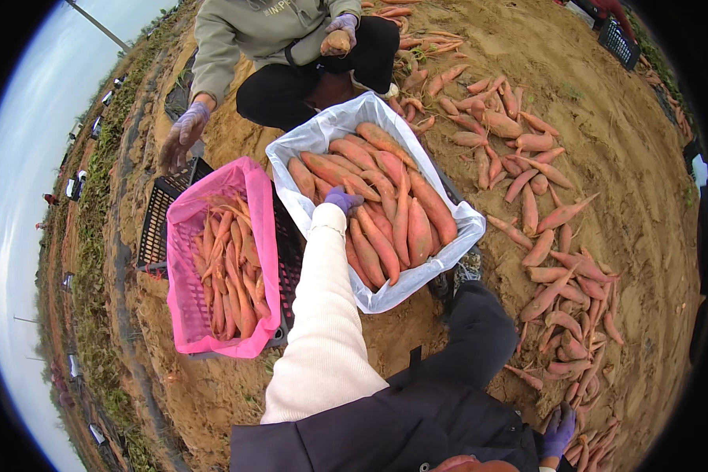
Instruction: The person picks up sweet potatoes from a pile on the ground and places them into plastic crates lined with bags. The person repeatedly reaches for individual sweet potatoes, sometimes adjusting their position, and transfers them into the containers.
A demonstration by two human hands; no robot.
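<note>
My left hand (343, 199), in a purple glove below a white knitted sleeve, reaches into a crate lined with white fabric (419, 289). Its fingers touch the large sweet potatoes (383, 189) there; whether they grip one is hidden. At the lower right, my right hand (559, 432), also purple-gloved, is over the edge of a heap of sweet potatoes (593, 445) on the soil. Its palm side is out of sight. Left of the white-lined crate stands a crate with a pink liner (180, 295), holding thinner sweet potatoes (230, 277).
Opposite me sits a person in a green hoodie (271, 35), one gloved hand (337, 35) holding a sweet potato (335, 42). Their other hand (186, 133) hovers near a black plastic crate (153, 230). Loose sweet potatoes (531, 141) line the soil on my right.
</note>
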